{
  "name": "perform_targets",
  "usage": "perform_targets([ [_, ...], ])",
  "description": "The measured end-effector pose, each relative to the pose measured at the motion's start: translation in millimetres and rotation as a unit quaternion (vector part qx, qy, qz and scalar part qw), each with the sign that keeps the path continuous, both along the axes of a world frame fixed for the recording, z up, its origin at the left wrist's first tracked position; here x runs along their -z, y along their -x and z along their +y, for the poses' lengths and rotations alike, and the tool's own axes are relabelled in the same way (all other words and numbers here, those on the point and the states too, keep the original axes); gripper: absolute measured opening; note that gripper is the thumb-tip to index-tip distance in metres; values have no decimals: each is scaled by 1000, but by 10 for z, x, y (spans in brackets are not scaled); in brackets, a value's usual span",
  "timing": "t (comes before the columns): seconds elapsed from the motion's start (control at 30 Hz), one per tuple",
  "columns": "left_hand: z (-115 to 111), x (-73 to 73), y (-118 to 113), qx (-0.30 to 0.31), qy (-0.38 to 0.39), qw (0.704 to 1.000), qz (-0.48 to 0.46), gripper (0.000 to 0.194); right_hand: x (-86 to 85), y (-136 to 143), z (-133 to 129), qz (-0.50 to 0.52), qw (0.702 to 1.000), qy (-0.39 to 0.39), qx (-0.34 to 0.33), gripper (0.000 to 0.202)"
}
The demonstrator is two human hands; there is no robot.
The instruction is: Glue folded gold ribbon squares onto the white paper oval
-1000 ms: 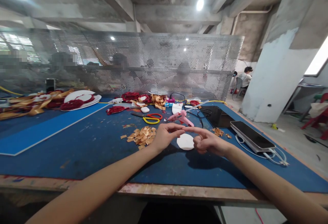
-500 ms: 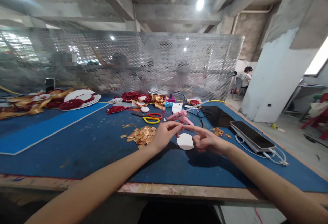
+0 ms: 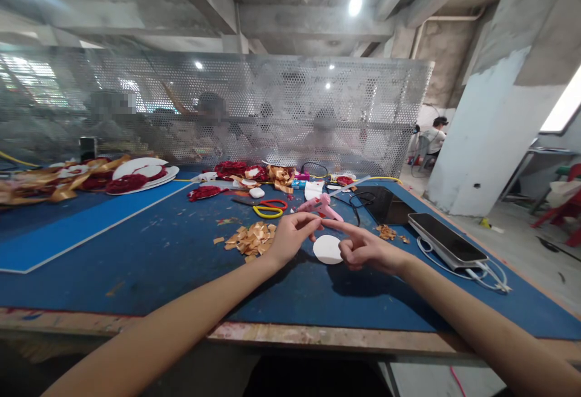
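Observation:
My left hand (image 3: 293, 235) is pinched, thumb against fingers, above the table. Whatever it may hold is too small or hidden to make out. The outstretched index finger of my right hand (image 3: 367, 250) meets the left fingertips, while its other fingers are curled in and their inside is hidden. Below and between the hands lies a white round disc (image 3: 327, 250), partly covered by the right hand. A pile of small gold ribbon pieces (image 3: 252, 239) lies beside my left hand. Just beyond my fingertips is a pink glue gun (image 3: 321, 205).
Scissors (image 3: 269, 208) with red and yellow handles lie behind the gold pile. Red and gold ribbon (image 3: 281, 178) lines the back, before a perforated metal screen (image 3: 267, 106). At right are a phone-like device (image 3: 447, 239) with white cables, and a black panel (image 3: 385, 205). White plates (image 3: 140, 170) sit far left.
Hardly anything differs. Both hands keep the same touching pose above the disc, and the view has shifted very slightly.

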State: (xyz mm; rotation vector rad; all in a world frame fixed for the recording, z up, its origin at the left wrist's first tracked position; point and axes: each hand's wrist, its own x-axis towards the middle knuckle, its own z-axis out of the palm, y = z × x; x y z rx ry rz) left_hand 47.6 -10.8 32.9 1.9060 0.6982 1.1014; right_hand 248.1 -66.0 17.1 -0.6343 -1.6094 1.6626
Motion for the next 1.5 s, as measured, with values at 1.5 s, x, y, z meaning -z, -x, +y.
perform_targets([
  [1.5, 178, 90, 61, -82, -80, 981, 156, 21, 62, -269, 303, -205, 922, 51, 324, 19],
])
